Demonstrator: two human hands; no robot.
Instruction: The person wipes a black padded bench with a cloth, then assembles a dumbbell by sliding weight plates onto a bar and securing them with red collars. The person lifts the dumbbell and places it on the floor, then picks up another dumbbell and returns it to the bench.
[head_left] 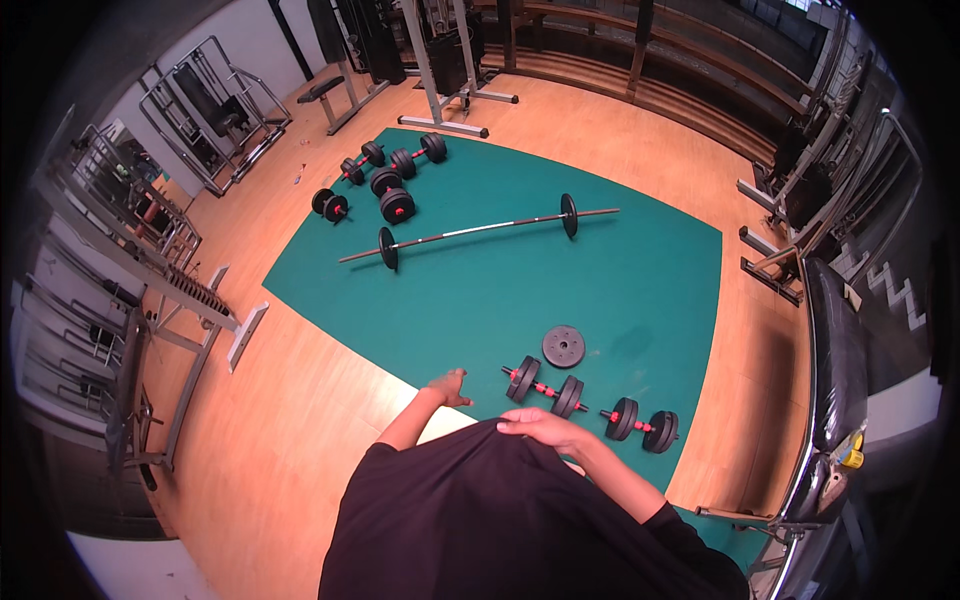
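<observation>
My right hand (545, 427) pinches the front of the black shirt (440, 520) I wear and pulls the cloth up and outward. To its left, my left hand (450, 387) reaches forward over the edge of the green mat (450, 310) with its fingers apart and nothing in them. Just beyond my right hand lies a black dumbbell with a red-marked bar (545, 388). A second dumbbell (641, 426) rests to its right, and a loose round weight plate (564, 346) lies flat behind them. Neither hand touches these weights.
A barbell (490, 229) with one plate near each end lies across the mat. Several more dumbbells (392, 195) stand at its far left. Gym machines (215, 105) line the left and back. A black padded bench (838, 360) stands on the right, on wooden flooring (300, 400).
</observation>
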